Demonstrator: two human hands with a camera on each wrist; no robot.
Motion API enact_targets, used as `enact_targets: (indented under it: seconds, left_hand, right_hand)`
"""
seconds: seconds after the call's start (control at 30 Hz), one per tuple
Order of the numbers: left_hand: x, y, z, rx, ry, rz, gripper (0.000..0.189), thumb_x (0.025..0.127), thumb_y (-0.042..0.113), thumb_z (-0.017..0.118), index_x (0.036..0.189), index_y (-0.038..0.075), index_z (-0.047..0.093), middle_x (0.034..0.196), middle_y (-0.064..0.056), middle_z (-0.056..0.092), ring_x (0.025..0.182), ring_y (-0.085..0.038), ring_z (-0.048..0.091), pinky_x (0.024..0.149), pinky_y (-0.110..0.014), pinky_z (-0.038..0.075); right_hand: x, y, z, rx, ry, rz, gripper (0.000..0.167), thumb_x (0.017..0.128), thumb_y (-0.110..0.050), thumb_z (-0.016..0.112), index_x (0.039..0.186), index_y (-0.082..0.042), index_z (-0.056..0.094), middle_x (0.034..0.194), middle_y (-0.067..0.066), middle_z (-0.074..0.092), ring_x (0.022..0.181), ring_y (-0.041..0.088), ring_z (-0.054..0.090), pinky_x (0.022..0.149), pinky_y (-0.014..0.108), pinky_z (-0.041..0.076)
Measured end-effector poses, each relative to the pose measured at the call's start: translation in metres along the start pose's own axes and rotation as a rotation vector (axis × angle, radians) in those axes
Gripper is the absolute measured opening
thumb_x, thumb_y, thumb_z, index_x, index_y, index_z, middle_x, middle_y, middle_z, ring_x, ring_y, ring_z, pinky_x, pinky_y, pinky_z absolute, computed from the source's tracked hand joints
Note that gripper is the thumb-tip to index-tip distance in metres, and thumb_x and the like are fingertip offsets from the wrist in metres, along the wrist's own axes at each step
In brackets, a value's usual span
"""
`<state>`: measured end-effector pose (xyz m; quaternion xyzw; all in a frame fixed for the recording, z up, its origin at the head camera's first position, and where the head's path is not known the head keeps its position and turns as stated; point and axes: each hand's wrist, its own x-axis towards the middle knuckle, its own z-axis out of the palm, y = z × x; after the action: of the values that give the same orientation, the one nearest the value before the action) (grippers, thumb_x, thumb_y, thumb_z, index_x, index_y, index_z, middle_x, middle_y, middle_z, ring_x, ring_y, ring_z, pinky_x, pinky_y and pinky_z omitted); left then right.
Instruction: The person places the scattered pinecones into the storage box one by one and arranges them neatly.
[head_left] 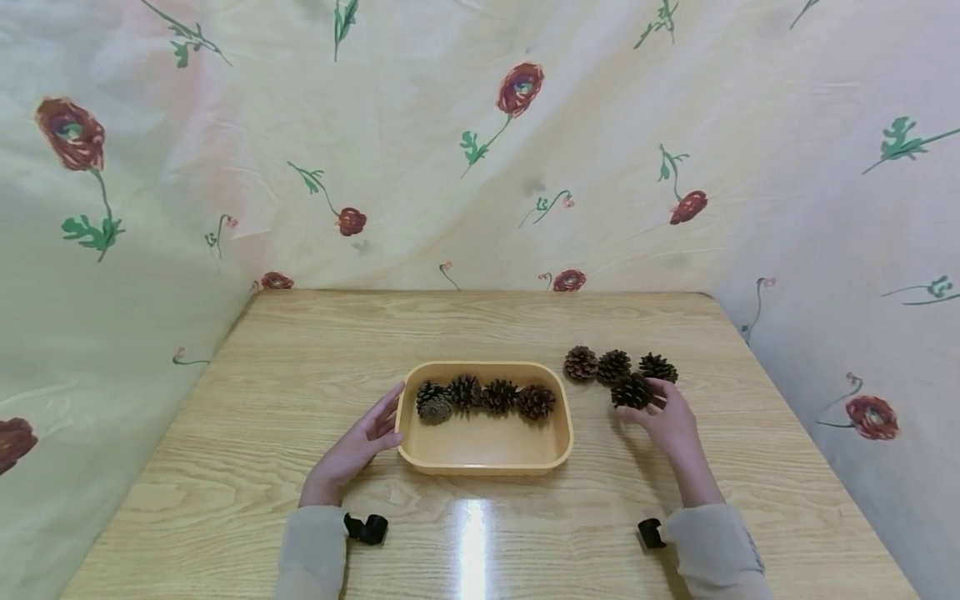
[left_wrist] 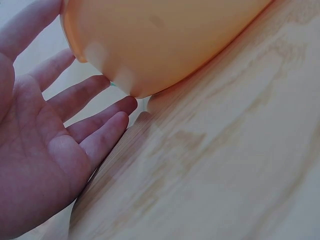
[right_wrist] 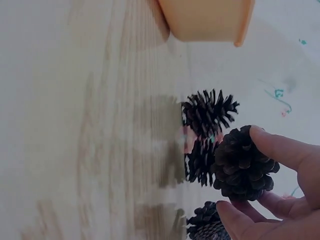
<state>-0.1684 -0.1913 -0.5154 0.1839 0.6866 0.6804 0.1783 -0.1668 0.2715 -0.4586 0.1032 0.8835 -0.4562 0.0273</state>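
A pine cone [right_wrist: 243, 165] is pinched between the thumb and fingers of my right hand [head_left: 670, 421], lifted off the table in the right wrist view. Behind it lie three more pine cones, a brown one [head_left: 581, 364], a dark one [head_left: 614, 367] and another dark one [head_left: 657, 367]. My left hand [head_left: 358, 442] rests against the left end of a yellow-orange plastic box [head_left: 483, 468], its fingers nearly straight along the wall in the left wrist view. Inside the box, several pine cones [head_left: 498, 397] line the far side.
The wood-grain table [head_left: 247, 417] carries everything. Flower-patterned cloth [head_left: 420, 167] hangs behind it and along both sides. A black wrist strap mount [head_left: 367, 528] shows at the left sleeve and another mount [head_left: 651, 533] at the right sleeve.
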Motion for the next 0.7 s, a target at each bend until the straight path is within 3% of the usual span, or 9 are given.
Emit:
enact_targets:
  seconds: [0.37,0.7]
  left_hand:
    - [0.0,0.0,0.0,-0.002,0.003,0.002,0.077,0.097,0.006,0.055,0.158,0.022,0.009,0.164,-0.017,0.006,0.147,-0.044,0.017,0.119,-0.056,0.016]
    - [0.0,0.001,0.001,-0.001,0.005,0.003,0.078,0.097,0.007,0.055,0.158,0.022,0.009,0.163,-0.017,0.006,0.147,-0.044,0.016,0.119,-0.055,0.016]
  right_hand:
    - [-0.018,-0.015,0.001,0.083,-0.008,-0.029,0.089,0.087,-0.018,0.072,0.152,0.005,0.016,0.156,0.031,0.021,0.144,0.044,0.025,0.116,0.045,0.032]
    - [-0.031,-0.025,0.002,0.064,-0.012,-0.081,0.088,0.088,-0.023,0.072,0.152,0.005,0.018,0.156,0.03,0.021,0.144,0.044,0.026,0.114,0.043,0.034]
